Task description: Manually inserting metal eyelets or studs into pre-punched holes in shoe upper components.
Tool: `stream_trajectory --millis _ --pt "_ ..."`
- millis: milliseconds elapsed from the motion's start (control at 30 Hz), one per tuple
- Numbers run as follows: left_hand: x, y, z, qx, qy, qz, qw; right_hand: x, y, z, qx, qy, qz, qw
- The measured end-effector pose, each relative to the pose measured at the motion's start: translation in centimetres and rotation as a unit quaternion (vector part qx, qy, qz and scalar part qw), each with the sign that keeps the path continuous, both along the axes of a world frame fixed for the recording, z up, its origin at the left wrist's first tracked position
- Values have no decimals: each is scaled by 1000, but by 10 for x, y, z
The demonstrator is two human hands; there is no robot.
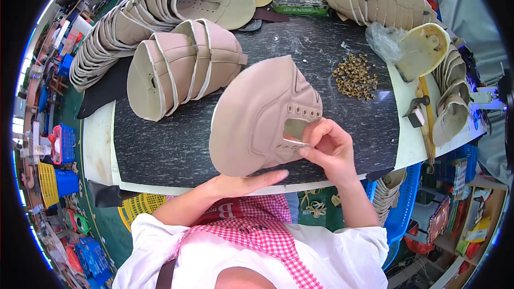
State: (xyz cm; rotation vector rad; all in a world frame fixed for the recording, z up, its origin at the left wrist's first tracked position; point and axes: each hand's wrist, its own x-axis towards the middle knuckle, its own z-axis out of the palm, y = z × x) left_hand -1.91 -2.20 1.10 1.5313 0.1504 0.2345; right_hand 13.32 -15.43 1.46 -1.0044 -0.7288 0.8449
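A beige shoe upper (241,123) stands tilted at the table's near middle, with a row of eyelet holes beside its tongue opening. My right hand (332,152) pinches the upper's edge by the lower eyelet row, thumb against forefinger. Any small piece between those fingertips is hidden. My left hand (241,183) lies at the upper's near edge, its thumb stretched out to the right. The upper covers its other fingers. A pile of small brass-coloured eyelets (355,77) lies loose to the right.
Nested beige uppers (187,67) lie behind on the left, before a longer stack (123,35). Another stack (377,0) lines the far right. A hammer (417,111), a clear plastic bag (384,43) and a cream-coloured cup-shaped piece (425,51) occupy the right side.
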Motion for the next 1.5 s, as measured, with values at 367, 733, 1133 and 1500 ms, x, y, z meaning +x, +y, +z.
stream_trajectory --millis 367,733,1133,1500 --pt "13 1 23 -97 73 99 988 97 -42 4 -261 -399 -286 831" --pt "10 0 19 -176 86 94 976 19 -5 23 -96 -297 -55 948" --pt "21 4 15 165 3 0 986 14 -4 16 12 -110 -134 985" --pt "89 39 71 468 -182 -21 865 64 -31 22 -134 -390 -293 863"
